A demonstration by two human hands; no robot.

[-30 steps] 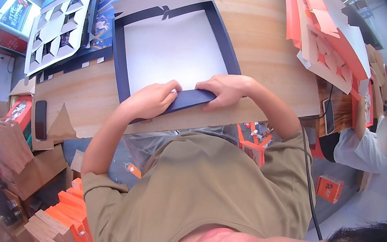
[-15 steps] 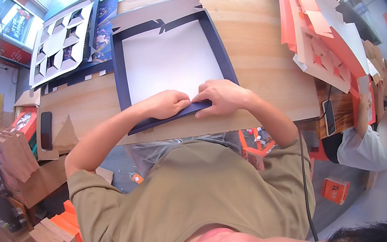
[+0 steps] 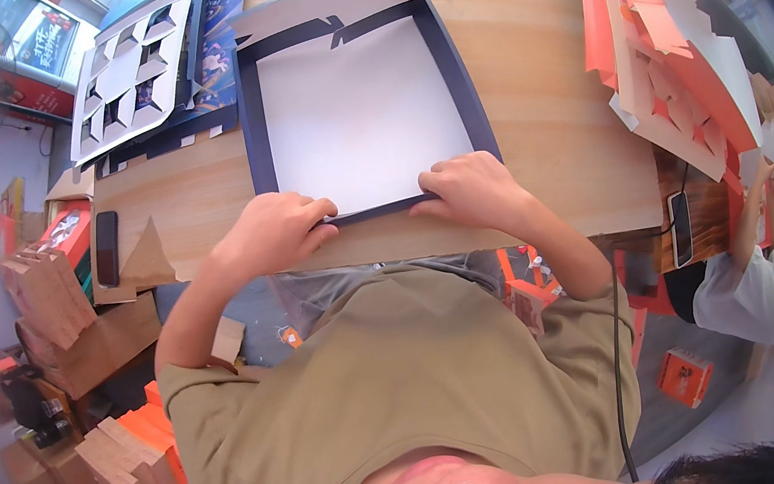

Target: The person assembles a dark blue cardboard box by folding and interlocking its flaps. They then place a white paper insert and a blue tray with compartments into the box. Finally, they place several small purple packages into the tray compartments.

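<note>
A shallow cardboard box [image 3: 255, 126] lies on the table, dark blue on its side walls and white inside. Its near wall stands folded up between my hands. My left hand [image 3: 279, 229] grips that wall near the left corner, fingers curled over the edge. At the right part of the same wall, my right hand [image 3: 470, 190] pinches the edge, its thumb outside. On the far side, a grey flap [image 3: 320, 9] with dark notched end tabs stays unfolded.
Left on the table are white die-cut inserts [image 3: 115, 92], blue printed card and a phone [image 3: 108, 249]. Orange card pieces [image 3: 637, 30] pile up at the right, by another phone [image 3: 679, 228]. A person's white sleeve [image 3: 745, 297] shows at right. Wooden table [image 3: 561, 123].
My hands have moved apart along the near wall, from its middle out toward the corners. That wall has come up from leaning outward to standing. The whole view has shifted slightly.
</note>
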